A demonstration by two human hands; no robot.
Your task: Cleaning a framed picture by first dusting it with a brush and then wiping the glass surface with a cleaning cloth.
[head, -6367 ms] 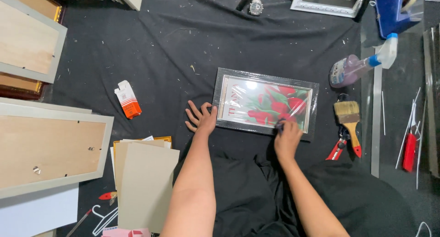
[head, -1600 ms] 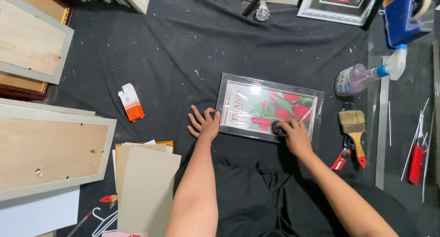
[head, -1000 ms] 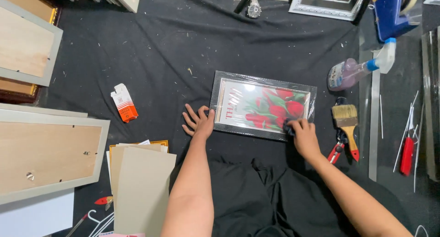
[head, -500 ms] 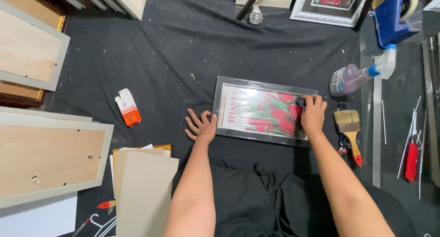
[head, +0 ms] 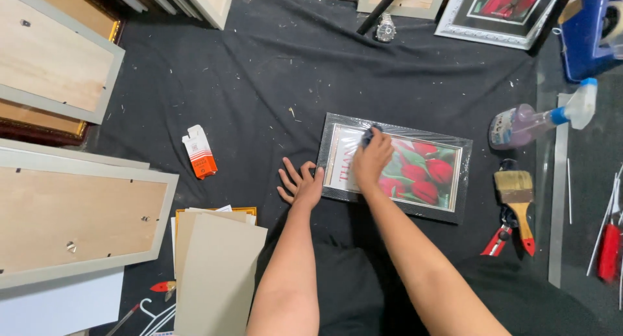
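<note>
Picture frame (head: pixel 415 174): laid flat on black cloth (head: pixel 259 83), centre-right. Left hand (head: pixel 301 183) spread flat, released, at its 9 o'clock edge. Right hand (head: pixel 372 159) clenched on dark rag (head: pixel 367 136), pressed on glass toward 10 o'clock. Spray bottle (head: pixel 532 118) at 2 o'clock, brush (head: pixel 517 196) at 3 o'clock.

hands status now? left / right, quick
Left hand: open, fingers spread, flat on the black cloth at the left edge of the picture frame.
Right hand: closed on a dark wiping cloth, pressed on the frame's glass.

Dark-framed picture of red tulips (head: pixel 425 174), glass-fronted, lies flat, face up, slightly skewed on black cloth; small dark wiping cloth (head: pixel 367 136) on upper-left glass.
</note>
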